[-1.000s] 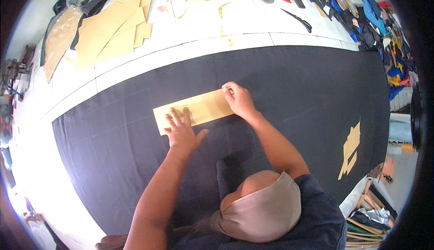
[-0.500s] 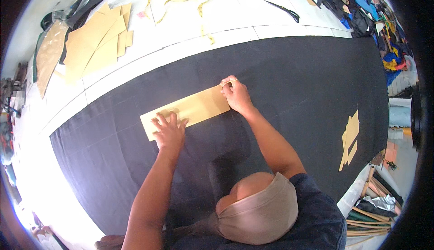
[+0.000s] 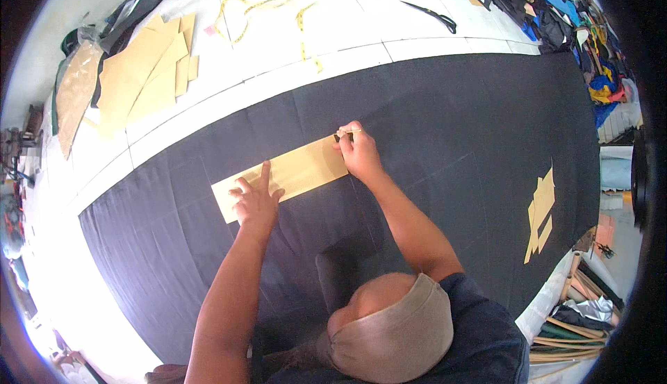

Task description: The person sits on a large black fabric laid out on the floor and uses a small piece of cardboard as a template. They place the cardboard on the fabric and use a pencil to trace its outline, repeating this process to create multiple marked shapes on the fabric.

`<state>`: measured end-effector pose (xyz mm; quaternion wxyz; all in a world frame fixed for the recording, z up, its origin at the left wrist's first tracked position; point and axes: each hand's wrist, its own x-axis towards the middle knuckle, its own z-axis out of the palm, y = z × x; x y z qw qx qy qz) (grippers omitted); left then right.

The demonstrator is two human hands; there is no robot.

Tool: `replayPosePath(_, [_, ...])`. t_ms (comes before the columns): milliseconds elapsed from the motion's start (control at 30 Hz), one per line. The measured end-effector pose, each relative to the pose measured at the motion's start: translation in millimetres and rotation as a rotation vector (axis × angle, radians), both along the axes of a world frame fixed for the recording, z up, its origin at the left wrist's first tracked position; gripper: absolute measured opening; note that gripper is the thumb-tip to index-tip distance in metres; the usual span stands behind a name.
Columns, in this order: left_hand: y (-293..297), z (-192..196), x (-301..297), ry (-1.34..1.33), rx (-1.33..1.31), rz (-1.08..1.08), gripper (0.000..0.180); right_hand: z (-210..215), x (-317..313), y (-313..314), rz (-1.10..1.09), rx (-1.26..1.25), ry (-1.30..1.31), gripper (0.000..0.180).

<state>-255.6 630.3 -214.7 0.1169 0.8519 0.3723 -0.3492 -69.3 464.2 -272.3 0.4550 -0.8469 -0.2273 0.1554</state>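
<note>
A long rectangular tan card pattern (image 3: pixel 306 165) lies slantwise on a wide sheet of black fabric (image 3: pixel 445 113). Pressed on the card's left half is my left hand (image 3: pixel 256 202), fingers spread, with the index finger stretched to the far edge. My right hand (image 3: pixel 361 156) is at the card's far right corner, its fingers pinched round a thin pale pencil (image 3: pixel 353 131). The pencil's tip is too small to make out. Faint pale lines run across the fabric on both sides of the card.
Small tan card pieces (image 3: pixel 540 214) lie on the fabric at the right. Beyond its far edge, on the white tiled surface (image 3: pixel 278 54), are larger card sheets (image 3: pixel 149 68), a yellow tape measure (image 3: pixel 302 26) and black scissors (image 3: pixel 431 16). Heaped cloth (image 3: pixel 556 9) fills the far right.
My left index finger has straightened toward the card's far edge. The right hand stays at the same corner, still pinching the pencil. The whole view has shifted slightly.
</note>
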Motion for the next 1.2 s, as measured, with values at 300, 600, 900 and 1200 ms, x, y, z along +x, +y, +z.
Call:
replayPosePath(300, [6.5,-43.4,-9.3,-0.255,0.089,-0.329,0.082,-8.6,-4.2,0.1,0.021,0.039,-0.173,0.011])
replayPosePath(600, [5.2,-19.1,4.4,-0.103,0.065,-0.578,0.083,7.0,-12.5,-4.8,0.132,-0.096,-0.352,0.014])
replayPosePath(900, [6.3,-7.6,12.3,-0.026,0.002,-0.534,0.088,26.8,-39.2,-45.3,0.332,-0.326,-0.342,0.019])
replayPosePath(1200, [6.3,-15.2,12.3,-0.041,0.015,-0.565,0.088,27.4,-37.0,-45.2,0.349,-0.252,-0.475,0.019])
